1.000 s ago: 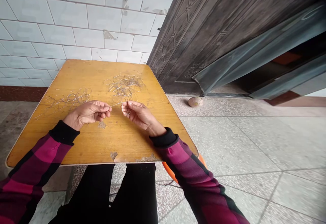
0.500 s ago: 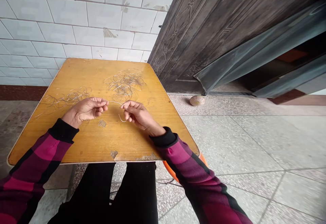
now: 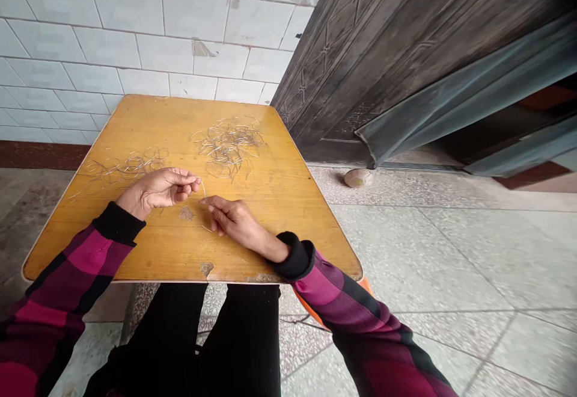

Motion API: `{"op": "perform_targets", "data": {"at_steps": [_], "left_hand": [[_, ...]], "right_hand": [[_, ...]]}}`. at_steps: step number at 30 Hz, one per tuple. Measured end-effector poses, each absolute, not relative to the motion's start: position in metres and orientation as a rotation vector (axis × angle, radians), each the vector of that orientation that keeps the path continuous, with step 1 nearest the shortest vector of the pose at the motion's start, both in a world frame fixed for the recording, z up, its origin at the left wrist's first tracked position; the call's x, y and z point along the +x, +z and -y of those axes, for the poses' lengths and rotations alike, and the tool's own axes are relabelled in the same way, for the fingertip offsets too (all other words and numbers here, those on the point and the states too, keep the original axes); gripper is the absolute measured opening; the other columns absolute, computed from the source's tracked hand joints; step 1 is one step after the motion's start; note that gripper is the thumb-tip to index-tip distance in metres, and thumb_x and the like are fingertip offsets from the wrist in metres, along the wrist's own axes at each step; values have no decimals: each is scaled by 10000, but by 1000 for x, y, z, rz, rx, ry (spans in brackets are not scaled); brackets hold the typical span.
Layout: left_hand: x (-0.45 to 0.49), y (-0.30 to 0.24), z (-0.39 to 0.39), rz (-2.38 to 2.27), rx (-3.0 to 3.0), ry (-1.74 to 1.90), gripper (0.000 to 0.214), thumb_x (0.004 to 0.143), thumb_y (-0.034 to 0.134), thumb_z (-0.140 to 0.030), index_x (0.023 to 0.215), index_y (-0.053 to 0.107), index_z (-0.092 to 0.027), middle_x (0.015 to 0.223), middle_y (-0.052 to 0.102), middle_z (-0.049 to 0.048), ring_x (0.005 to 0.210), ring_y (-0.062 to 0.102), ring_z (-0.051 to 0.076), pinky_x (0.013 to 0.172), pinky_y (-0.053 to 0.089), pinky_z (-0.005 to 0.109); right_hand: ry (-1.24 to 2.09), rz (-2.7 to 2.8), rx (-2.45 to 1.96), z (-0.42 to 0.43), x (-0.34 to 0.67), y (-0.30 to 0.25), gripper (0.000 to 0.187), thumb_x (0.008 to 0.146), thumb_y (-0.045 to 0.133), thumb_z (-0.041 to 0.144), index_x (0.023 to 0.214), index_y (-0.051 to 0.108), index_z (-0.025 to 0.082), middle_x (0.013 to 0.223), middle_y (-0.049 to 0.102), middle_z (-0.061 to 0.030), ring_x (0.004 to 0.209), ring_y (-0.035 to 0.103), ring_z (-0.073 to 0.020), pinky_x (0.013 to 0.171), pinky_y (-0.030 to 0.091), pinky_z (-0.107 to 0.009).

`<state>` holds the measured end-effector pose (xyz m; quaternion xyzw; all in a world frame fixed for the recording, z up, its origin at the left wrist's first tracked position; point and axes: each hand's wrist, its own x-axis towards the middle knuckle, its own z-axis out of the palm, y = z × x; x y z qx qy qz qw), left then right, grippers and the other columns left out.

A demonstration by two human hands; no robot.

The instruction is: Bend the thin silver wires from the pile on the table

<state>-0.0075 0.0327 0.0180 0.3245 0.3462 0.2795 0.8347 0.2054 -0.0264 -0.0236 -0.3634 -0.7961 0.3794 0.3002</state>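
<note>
A thin, pale piece of wire [image 3: 204, 189] bends between my two hands above the table. My left hand [image 3: 169, 188] pinches its upper end between thumb and forefinger. Lower and to the right, my right hand [image 3: 234, 219] grips the same wire, whose free end pokes out beneath the fingers. Beyond my hands lies a tangled heap of wire pieces [image 3: 229, 144]. A looser spread of curled wires [image 3: 128, 165] lies on the left, partly behind my left hand.
The yellow wooden table [image 3: 157, 258] has chipped patches near its front edge. White wall tiles [image 3: 193, 15] rise behind it. To the right are a dark carved door [image 3: 324, 78], a hanging curtain [image 3: 406, 120] and a roundish object [image 3: 358, 178] on the floor.
My right hand has moved down and left, nearer my left hand. The wire between them now bends downward instead of stretching sideways. The camera view has shifted slightly.
</note>
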Motion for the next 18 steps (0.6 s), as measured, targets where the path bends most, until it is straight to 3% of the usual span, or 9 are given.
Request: {"op": "perform_targets", "data": {"at_steps": [11,18], "left_hand": [[-1,8,-33,-784,712,516,201,875,536,25,721,647,-43,648,658,55,444,600,51,422,498,95],[-1,4,-37,-825,631,491,259,895,481,8,691,631,-49,608,650,58,407,584,56,381,478,97]], "right_hand": [[882,2299,-946,31,204,-22,309,966,388,207,1116,648,131,558,542,37,511,499,-88,597,405,-239],[909,2318,-899,32,202,-24,274,975,390,196,1046,648,136,572,533,40,479,439,-70,563,364,-233]]}}
